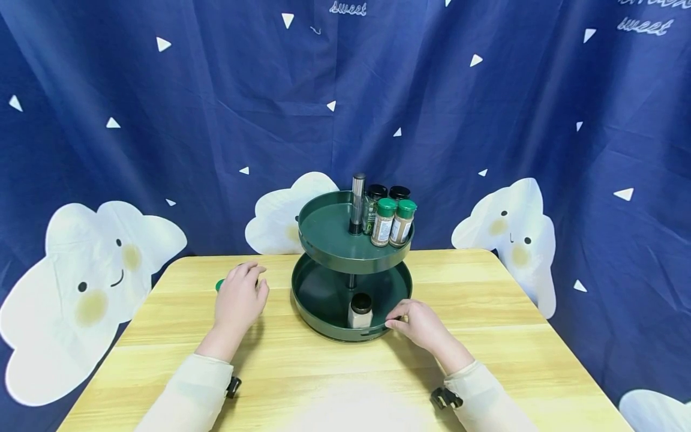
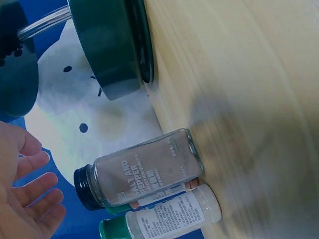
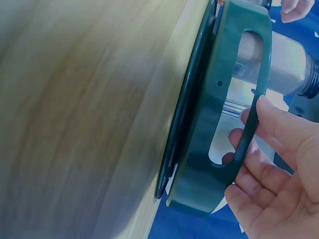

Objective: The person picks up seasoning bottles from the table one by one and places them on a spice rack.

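Observation:
A dark green two-tier spice turntable (image 1: 325,326) stands on the table. My right hand (image 1: 420,327) grips the rim of its lower tray at the right front; in the right wrist view the thumb and fingers (image 3: 259,172) wrap the rim beside a slotted handle opening. A black-lidded jar (image 1: 360,315) of pale contents stands in that tray, near this hand. At the left, my left hand (image 1: 239,297) hovers with loosely bent fingers, holding nothing. Beside it, in the left wrist view, are a black-capped salt and pepper jar (image 2: 144,172) and a green-capped jar (image 2: 174,216), apart from the fingers.
The upper tray (image 1: 329,222) carries two green-capped shakers (image 1: 383,231) and two black-capped jars (image 1: 372,210) on its right side, next to the central post (image 1: 357,204). Behind the wooden table (image 1: 302,372) hangs a blue curtain (image 1: 205,120) with clouds and triangles.

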The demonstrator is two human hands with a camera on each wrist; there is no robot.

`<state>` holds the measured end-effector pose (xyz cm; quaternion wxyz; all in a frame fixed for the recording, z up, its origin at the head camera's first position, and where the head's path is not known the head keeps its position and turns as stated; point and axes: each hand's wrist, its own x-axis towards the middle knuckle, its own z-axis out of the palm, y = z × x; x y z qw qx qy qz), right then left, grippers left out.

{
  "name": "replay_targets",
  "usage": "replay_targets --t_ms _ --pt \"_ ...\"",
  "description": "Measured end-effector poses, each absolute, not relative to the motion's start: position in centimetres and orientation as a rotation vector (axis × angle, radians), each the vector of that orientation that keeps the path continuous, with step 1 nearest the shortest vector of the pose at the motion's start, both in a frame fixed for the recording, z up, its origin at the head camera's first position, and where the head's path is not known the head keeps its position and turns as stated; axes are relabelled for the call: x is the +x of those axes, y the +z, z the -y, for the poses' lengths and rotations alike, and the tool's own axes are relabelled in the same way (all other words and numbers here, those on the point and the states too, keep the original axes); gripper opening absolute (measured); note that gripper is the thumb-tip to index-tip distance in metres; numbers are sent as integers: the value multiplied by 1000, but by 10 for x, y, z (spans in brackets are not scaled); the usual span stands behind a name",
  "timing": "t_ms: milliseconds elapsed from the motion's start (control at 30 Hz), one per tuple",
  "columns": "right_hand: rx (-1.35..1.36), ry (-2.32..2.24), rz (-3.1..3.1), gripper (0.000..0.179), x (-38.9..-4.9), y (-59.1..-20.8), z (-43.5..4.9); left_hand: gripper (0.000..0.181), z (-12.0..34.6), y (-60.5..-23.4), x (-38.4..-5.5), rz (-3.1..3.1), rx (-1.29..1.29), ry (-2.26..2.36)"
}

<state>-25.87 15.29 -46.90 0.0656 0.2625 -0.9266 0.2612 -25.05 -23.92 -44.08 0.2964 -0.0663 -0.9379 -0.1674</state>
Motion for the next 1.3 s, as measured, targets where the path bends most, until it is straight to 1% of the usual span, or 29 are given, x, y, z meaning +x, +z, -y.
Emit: replay_targets --t_ms 533,933,1300 --pt "797 790 2787 9 -258 -469 -152 27 244 -447 -251 2508 -165 -439" --pt "791 798 2799 5 -258 -468 -154 26 248 -450 -251 2489 -157 -442" --pt "791 794 2794 9 -258 -469 -153 23 249 -451 -252 2503 -156 -434"
